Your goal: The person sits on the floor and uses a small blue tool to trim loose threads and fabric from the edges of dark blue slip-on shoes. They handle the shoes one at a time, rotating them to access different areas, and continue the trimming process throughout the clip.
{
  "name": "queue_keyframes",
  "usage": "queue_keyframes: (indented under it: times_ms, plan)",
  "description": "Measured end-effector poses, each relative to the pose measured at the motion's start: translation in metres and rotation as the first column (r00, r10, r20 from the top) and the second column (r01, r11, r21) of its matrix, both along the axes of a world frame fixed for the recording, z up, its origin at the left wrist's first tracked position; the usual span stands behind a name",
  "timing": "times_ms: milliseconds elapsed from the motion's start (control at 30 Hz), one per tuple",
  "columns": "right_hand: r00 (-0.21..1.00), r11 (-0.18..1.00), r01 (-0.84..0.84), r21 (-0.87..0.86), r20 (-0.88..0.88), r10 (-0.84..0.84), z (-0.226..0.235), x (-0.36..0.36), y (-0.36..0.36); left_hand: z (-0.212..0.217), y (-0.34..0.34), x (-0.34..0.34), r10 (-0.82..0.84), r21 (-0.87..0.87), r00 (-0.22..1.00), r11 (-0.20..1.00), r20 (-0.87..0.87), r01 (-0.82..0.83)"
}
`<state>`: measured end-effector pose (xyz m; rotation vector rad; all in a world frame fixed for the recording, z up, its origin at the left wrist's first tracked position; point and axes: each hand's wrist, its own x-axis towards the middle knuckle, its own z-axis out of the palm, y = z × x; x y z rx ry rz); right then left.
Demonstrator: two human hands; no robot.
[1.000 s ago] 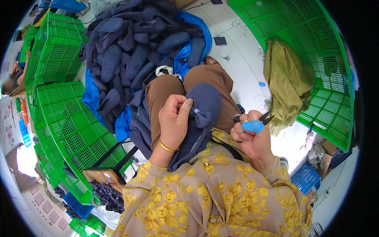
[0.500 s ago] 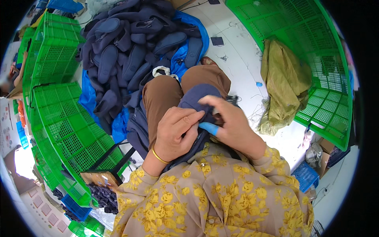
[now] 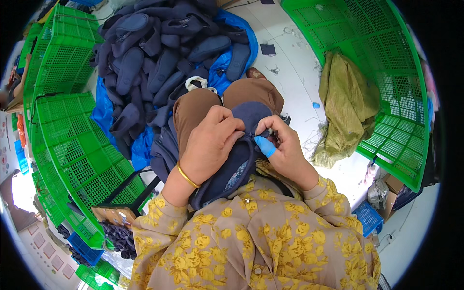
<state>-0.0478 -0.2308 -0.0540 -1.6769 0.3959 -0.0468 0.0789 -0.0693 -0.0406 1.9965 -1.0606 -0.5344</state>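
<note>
A navy fabric slipper (image 3: 252,113) lies on my lap, its rounded toe pointing away from me and its patterned lining showing in the opening. My left hand (image 3: 208,142), with a gold bangle at the wrist, pinches at the rim of that opening. Opposite it, my right hand (image 3: 285,147) is closed in a pinch on the slipper's upper, blue tape wrapped round the thumb. The fingertips almost meet over a small dark detail, too small to make out. More dark navy fabric (image 3: 164,152) rests beside my left thigh.
Ahead on the left, a heap of navy slippers (image 3: 130,70) lies on blue plastic sheeting (image 3: 102,113). Green plastic crates (image 3: 89,152) line the left side. Another large green crate (image 3: 403,89) stands at right, an olive sack (image 3: 345,106) hanging over its edge. Thread scraps litter the white floor.
My right hand has come down from over the slipper's toe and its fingers have closed at the rim. My left hand has shifted slightly, and more of the slipper's opening and lining now shows.
</note>
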Motion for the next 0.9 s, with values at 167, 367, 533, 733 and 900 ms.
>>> queue_keyframes:
  times_ms: [167,367,533,733,900]
  plan:
    - [1.000,1.000,0.007,0.019,0.005,-0.007,-0.002,-0.001,-0.001,-0.002,-0.003,0.002,-0.003,-0.013,0.995,1.000,-0.102,0.002]
    - [1.000,0.999,0.021,-0.037,-0.017,-0.022,0.001,0.004,-0.001,0.007,-0.006,0.005,0.102,-0.035,0.611,0.977,-0.785,-0.209]
    - [0.998,0.997,0.053,-0.065,-0.024,-0.055,-0.003,0.003,-0.001,0.003,-0.007,0.007,0.069,-0.108,0.471,0.935,-0.879,-0.339]
    - [0.990,0.990,0.139,-0.023,0.025,-0.139,-0.013,-0.001,0.002,0.003,-0.011,-0.004,0.209,0.037,0.925,0.977,-0.317,-0.208]
    - [0.978,0.979,0.200,0.036,0.048,-0.202,-0.020,-0.009,0.007,-0.002,-0.015,-0.010,0.285,0.038,0.866,0.954,-0.410,-0.296]
